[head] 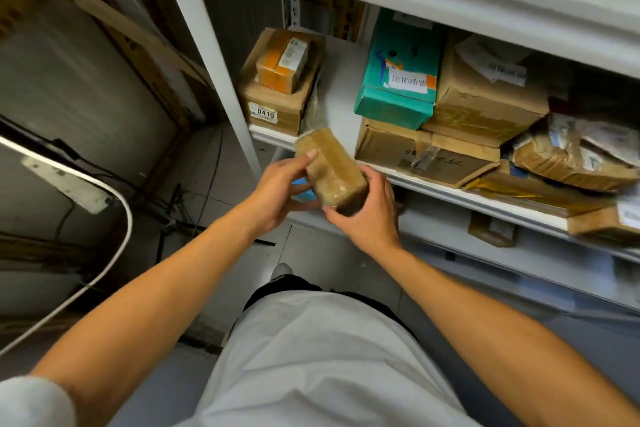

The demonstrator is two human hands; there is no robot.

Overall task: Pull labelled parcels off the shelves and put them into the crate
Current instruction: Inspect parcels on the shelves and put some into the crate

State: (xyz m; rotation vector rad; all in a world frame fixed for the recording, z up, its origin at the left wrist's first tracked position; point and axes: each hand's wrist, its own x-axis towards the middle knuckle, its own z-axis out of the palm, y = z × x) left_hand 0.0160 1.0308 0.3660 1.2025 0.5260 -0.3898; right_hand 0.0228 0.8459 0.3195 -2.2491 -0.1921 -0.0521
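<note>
Between both hands (277,189), taped parcel (330,168)

Parcel stockroom: white metal shelves (446,185) w/ labelled cardboard boxes (485,94), taped pkgs.

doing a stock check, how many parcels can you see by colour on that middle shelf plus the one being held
Brown tape-wrapped parcel, held in left hand and right hand: 1
Brown cardboard boxes: 4
Orange box: 1
Teal box: 1
Brown bagged parcel: 1
Total: 8; the flat items under the pile are unclear.
</note>
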